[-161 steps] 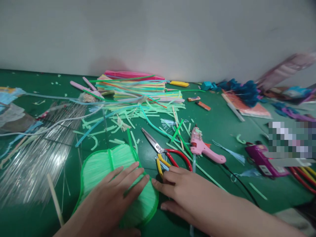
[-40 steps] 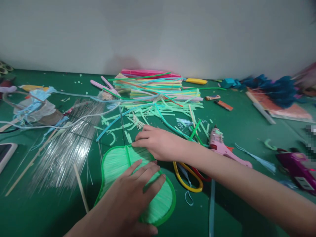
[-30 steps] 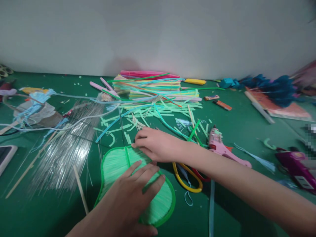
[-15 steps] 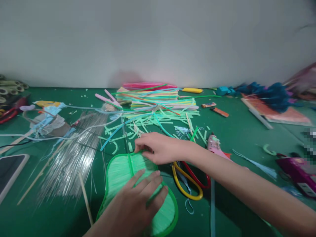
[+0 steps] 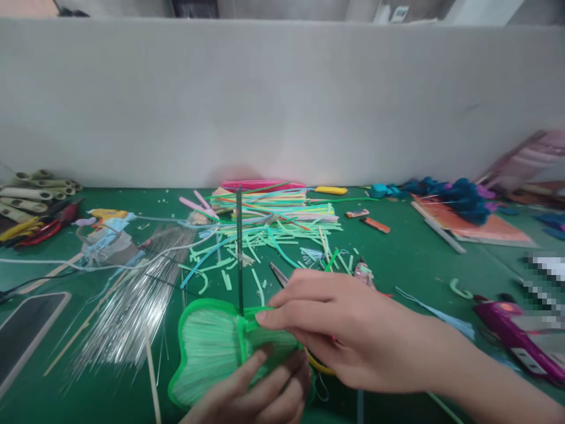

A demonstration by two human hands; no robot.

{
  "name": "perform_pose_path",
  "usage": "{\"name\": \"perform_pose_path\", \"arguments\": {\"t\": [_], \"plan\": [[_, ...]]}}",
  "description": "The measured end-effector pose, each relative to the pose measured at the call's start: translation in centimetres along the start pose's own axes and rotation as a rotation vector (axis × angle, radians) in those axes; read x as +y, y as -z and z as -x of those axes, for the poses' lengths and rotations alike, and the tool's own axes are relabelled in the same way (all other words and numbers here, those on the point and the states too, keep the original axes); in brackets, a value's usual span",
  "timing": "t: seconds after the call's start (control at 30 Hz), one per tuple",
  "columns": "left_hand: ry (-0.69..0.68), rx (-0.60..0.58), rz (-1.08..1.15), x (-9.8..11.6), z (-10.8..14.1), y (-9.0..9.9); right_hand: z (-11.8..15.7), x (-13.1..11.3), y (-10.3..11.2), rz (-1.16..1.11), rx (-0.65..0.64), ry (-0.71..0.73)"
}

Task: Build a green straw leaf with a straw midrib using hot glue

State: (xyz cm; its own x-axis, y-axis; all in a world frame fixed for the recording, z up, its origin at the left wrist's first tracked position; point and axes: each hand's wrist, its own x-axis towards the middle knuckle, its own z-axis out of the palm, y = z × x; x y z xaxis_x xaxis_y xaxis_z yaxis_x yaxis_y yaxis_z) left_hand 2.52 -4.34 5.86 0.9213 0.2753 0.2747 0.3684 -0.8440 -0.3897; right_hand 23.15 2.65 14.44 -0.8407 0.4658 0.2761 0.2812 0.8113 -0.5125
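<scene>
A green fan-shaped piece (image 5: 205,350), with pale threads inside a bright green rim, is tilted up near the front of the table. A thin dark rod (image 5: 239,250) sticks up from its middle strip. My left hand (image 5: 269,391) grips its lower right part, thumb on the face and the other fingers at the side. With thumb and forefinger, my right hand (image 5: 344,327) pinches the top rim just right of the middle strip. Scissors lie behind and under the right hand; their blade tip (image 5: 278,273) and part of a yellow handle (image 5: 321,366) show.
Cut pastel strips (image 5: 273,221) lie in a heap at the back, with loose bits in front. Clear thin rods (image 5: 132,306) spread at left beside a phone (image 5: 33,330). A pink glue gun (image 5: 362,272) and a purple device (image 5: 521,338) lie at right.
The fan piece has been tilted up from the table, so its dark rod now stands upright. My right hand has come nearer; my left has moved lower and grips the side. The view has tilted up.
</scene>
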Motion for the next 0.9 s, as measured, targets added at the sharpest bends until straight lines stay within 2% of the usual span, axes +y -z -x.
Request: {"name": "perform_pose_path", "arguments": {"t": [0.23,0.37,0.5,0.57,0.63,0.73,0.8,0.9], "plan": [[-0.004,-0.010,-0.021,0.3,0.0,-0.1,0.3,0.4,0.0,-0.077,0.059,-0.012],[0.069,-0.031,0.026,0.4,0.5,-0.5,-1.2,2.1,-0.7,-0.223,0.084,-0.166],[0.212,-0.053,0.098,-0.5,1.5,-0.8,-3.6,5.5,-2.2,-0.487,0.110,-0.363],[0.339,-0.037,0.129,-1.1,2.5,-0.9,-4.3,7.3,-2.8,-0.626,0.185,-0.478],[0.500,0.005,0.163,-1.4,3.9,-1.1,-4.3,8.7,-3.2,-0.671,0.267,-0.542],[0.850,0.122,0.317,-1.4,5.9,-1.4,-3.2,10.0,-3.3,-0.715,0.388,-0.614],[1.121,0.296,0.652,-1.5,6.5,-1.2,-2.3,10.4,-3.4,-0.767,0.449,-0.659],[1.405,0.624,1.469,-2.7,6.1,-0.6,-1.5,10.4,-3.5,-0.845,0.508,-0.699]]}}
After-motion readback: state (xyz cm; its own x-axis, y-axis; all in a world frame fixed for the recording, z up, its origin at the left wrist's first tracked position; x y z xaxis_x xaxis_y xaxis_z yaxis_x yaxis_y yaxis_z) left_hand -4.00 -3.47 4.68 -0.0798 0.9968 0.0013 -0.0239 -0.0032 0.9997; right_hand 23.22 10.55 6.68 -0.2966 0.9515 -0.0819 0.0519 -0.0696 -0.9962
